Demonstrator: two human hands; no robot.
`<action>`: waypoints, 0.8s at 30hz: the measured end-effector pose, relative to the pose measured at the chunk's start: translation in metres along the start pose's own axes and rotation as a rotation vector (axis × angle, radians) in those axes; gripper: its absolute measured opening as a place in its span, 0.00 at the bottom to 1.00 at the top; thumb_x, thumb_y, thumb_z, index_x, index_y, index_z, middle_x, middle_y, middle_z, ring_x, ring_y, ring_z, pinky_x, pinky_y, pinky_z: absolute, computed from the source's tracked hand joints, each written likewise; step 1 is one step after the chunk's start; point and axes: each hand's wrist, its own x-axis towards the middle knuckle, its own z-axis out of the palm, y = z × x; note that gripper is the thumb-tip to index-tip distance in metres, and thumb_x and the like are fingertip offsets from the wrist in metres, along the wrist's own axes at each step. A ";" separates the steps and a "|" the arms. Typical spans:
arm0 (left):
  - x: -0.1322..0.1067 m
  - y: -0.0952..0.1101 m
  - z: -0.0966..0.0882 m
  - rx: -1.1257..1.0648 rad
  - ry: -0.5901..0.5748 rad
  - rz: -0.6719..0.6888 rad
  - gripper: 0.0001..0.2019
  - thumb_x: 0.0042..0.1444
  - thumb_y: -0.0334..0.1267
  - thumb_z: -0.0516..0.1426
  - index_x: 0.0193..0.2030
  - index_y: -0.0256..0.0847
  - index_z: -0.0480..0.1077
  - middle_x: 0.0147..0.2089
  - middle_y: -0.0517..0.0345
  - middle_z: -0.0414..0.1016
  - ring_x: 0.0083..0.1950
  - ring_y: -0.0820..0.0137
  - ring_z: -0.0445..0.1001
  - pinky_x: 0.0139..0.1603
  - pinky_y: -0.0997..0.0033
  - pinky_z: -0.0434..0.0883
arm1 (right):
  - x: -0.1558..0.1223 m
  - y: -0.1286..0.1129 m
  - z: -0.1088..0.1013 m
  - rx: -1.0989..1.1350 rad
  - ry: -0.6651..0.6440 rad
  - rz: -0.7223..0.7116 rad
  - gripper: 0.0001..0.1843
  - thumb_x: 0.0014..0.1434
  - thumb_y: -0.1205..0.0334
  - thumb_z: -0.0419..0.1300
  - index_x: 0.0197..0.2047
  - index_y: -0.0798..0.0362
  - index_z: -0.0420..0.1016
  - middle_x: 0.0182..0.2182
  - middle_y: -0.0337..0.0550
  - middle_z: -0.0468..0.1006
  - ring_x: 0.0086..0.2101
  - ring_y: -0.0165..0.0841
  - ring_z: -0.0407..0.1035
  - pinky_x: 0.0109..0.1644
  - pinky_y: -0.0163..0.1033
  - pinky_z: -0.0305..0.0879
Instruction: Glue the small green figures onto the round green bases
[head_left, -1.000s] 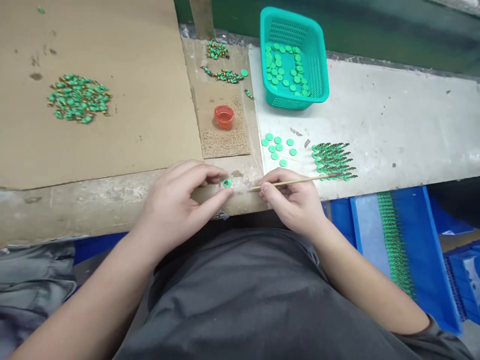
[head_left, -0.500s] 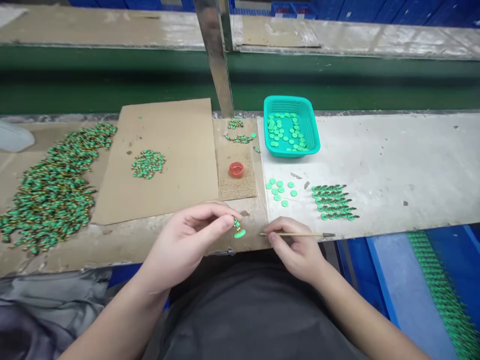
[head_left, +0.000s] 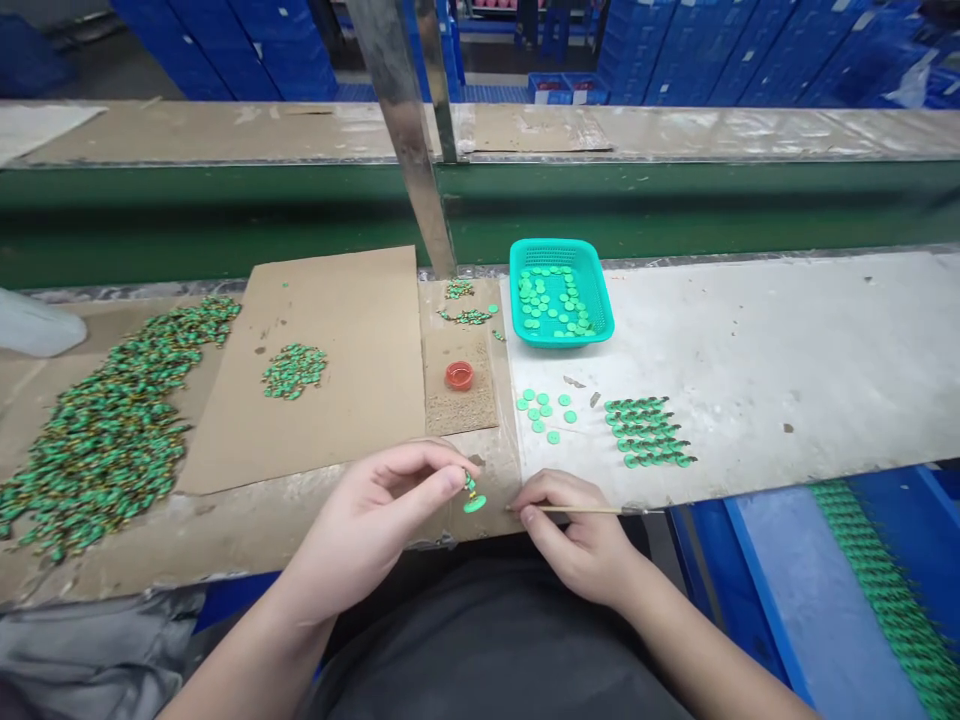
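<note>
My left hand (head_left: 375, 525) pinches a small green figure on a round green base (head_left: 472, 494) between thumb and forefinger, just above the near bench edge. My right hand (head_left: 577, 540) is closed on a thin wooden stick (head_left: 585, 510) that points right along the bench edge. The stick's near end lies a short way right of the figure. Loose green discs (head_left: 544, 410) and neat rows of finished green pieces (head_left: 646, 432) lie just beyond my right hand.
A teal basket (head_left: 596, 320) holds several green discs. A small red cup (head_left: 459, 376) sits on a brown mat. A cardboard sheet (head_left: 352, 400) carries a small pile (head_left: 294, 370); a large heap (head_left: 105, 420) lies left. A metal post (head_left: 409, 140) rises behind. A blue tray (head_left: 825, 600) is lower right.
The view has tilted upward, showing more of the bench and the far shelves. My left hand lifted the green piece off the bench, and it now hangs from my fingertips. The right hand kept its stick.
</note>
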 end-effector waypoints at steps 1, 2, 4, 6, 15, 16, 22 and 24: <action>0.001 -0.002 -0.001 0.042 0.011 0.013 0.25 0.61 0.73 0.74 0.35 0.52 0.90 0.40 0.50 0.91 0.41 0.56 0.89 0.48 0.58 0.91 | -0.001 -0.002 0.000 0.006 -0.002 0.001 0.08 0.76 0.65 0.64 0.42 0.47 0.83 0.36 0.43 0.88 0.36 0.37 0.83 0.44 0.41 0.79; 0.003 -0.005 -0.001 0.094 0.027 0.026 0.26 0.60 0.75 0.74 0.35 0.53 0.90 0.41 0.51 0.91 0.41 0.56 0.90 0.47 0.59 0.91 | -0.002 -0.004 -0.001 0.017 -0.009 0.008 0.08 0.76 0.64 0.65 0.42 0.47 0.83 0.36 0.43 0.89 0.37 0.37 0.83 0.45 0.41 0.80; 0.010 -0.013 0.002 0.211 0.057 0.051 0.27 0.58 0.78 0.73 0.37 0.55 0.91 0.41 0.53 0.93 0.41 0.55 0.91 0.43 0.64 0.91 | -0.007 -0.009 -0.004 0.050 -0.039 0.068 0.08 0.77 0.61 0.65 0.42 0.48 0.83 0.38 0.44 0.89 0.39 0.37 0.84 0.48 0.41 0.80; 0.021 -0.021 0.011 0.296 0.048 0.068 0.29 0.57 0.80 0.71 0.38 0.57 0.92 0.42 0.56 0.93 0.41 0.55 0.92 0.41 0.67 0.90 | -0.015 -0.015 -0.012 0.085 -0.080 0.171 0.09 0.77 0.58 0.66 0.41 0.48 0.82 0.36 0.42 0.88 0.38 0.36 0.83 0.47 0.39 0.78; 0.107 0.000 0.092 0.564 -0.103 0.426 0.18 0.71 0.62 0.64 0.48 0.55 0.91 0.50 0.56 0.94 0.50 0.56 0.92 0.56 0.61 0.86 | -0.084 -0.033 -0.053 0.056 0.050 0.344 0.13 0.76 0.58 0.66 0.37 0.47 0.78 0.33 0.38 0.83 0.35 0.36 0.78 0.44 0.39 0.71; 0.122 0.005 0.100 0.587 -0.106 0.442 0.18 0.71 0.60 0.64 0.48 0.55 0.91 0.49 0.55 0.94 0.50 0.55 0.91 0.56 0.60 0.85 | -0.089 -0.032 -0.056 0.053 0.075 0.347 0.13 0.76 0.58 0.66 0.37 0.47 0.79 0.33 0.39 0.83 0.36 0.36 0.78 0.44 0.39 0.72; 0.182 0.018 0.134 0.727 -0.196 0.450 0.14 0.68 0.54 0.64 0.44 0.52 0.90 0.45 0.52 0.92 0.46 0.54 0.89 0.55 0.58 0.83 | -0.103 -0.030 -0.071 0.056 0.163 0.319 0.12 0.76 0.61 0.64 0.37 0.47 0.77 0.34 0.40 0.84 0.36 0.36 0.79 0.45 0.40 0.71; 0.185 0.018 0.140 0.772 -0.216 0.442 0.15 0.68 0.52 0.62 0.45 0.52 0.90 0.47 0.51 0.93 0.47 0.54 0.90 0.56 0.58 0.83 | -0.105 -0.029 -0.077 0.058 0.185 0.317 0.13 0.77 0.60 0.63 0.37 0.48 0.76 0.34 0.40 0.83 0.36 0.35 0.78 0.45 0.39 0.70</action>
